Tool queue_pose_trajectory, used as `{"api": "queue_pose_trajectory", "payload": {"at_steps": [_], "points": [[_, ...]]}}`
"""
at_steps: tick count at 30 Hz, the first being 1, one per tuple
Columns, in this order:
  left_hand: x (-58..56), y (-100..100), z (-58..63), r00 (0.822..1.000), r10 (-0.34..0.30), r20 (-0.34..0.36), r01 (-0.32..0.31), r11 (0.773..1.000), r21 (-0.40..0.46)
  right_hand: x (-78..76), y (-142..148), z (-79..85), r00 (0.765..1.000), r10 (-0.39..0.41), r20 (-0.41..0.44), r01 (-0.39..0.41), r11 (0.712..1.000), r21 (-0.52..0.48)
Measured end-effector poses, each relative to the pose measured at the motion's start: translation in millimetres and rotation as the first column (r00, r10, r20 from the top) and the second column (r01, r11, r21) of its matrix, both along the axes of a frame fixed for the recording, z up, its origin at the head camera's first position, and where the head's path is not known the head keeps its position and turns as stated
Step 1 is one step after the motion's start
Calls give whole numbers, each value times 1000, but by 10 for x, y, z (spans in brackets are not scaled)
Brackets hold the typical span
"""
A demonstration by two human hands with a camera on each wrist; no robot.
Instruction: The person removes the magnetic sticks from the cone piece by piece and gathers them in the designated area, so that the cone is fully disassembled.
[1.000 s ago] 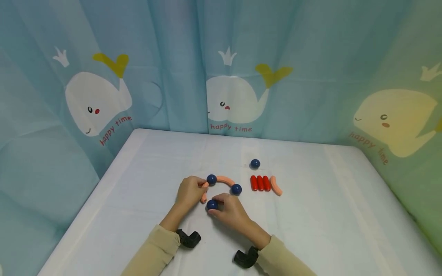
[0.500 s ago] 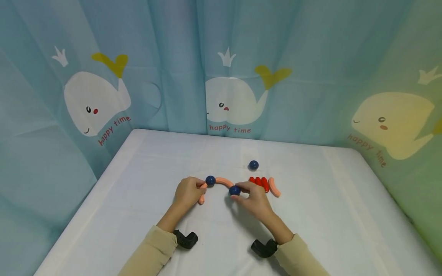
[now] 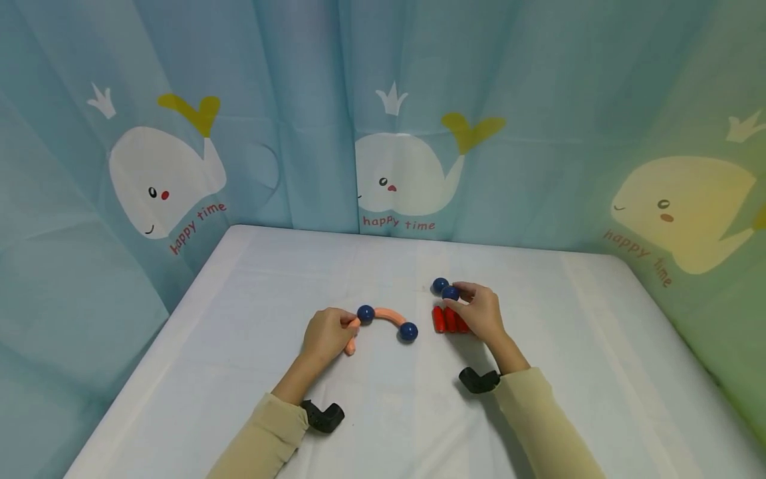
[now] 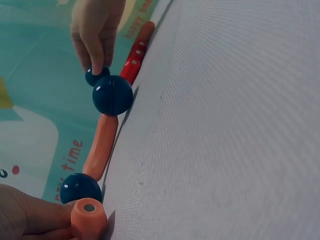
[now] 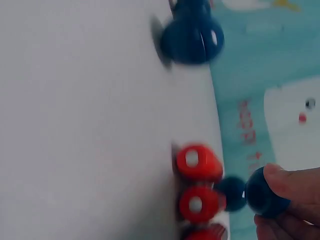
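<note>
Near the table's middle my left hand (image 3: 325, 336) pinches a curved orange rod (image 3: 350, 346); its end shows a small metal disc in the left wrist view. A blue ball (image 3: 366, 315) sits at that rod's far end. From this ball another curved orange rod (image 3: 391, 315) runs right to a second blue ball (image 3: 408, 332). Farther right, my right hand (image 3: 483, 315) holds a blue ball (image 3: 450, 293) between thumb and fingers, above the red rods (image 3: 439, 320). In the head view the held ball overlaps a loose blue ball (image 3: 440, 285) behind it.
Several red rods lie side by side, partly covered by the right hand in the head view. Beyond them an orange rod (image 4: 146, 31) shows in the left wrist view. A whale-print curtain (image 3: 299, 133) borders the white table (image 3: 269, 266). Each wrist carries a black mount (image 3: 324, 417).
My right hand has carried its blue ball from beside the left hand, past the chain's end ball, to the back right over the red rods. The left hand has stayed in place.
</note>
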State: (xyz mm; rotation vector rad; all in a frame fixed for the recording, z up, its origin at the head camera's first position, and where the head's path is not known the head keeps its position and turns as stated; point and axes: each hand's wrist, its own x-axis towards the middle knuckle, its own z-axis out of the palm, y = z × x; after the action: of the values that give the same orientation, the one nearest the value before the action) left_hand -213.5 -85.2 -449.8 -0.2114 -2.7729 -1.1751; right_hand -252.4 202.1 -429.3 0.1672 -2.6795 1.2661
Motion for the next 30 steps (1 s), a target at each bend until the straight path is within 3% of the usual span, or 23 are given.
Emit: {"api": "queue_pose_trajectory", "payload": {"at_steps": [4, 13, 30], "points": [[3, 2, -6, 1000, 6, 11, -6, 1000, 1, -111, 98, -16, 995, -58, 83, 60, 998, -28], [3, -9, -11, 1000, -1, 4, 1, 1000, -4, -256, 160, -20, 983, -118, 137, 118, 993, 12], [30, -10, 26, 1000, -5, 7, 5, 1000, -8, -380, 196, -115, 975, -97, 199, 85, 994, 68]]}}
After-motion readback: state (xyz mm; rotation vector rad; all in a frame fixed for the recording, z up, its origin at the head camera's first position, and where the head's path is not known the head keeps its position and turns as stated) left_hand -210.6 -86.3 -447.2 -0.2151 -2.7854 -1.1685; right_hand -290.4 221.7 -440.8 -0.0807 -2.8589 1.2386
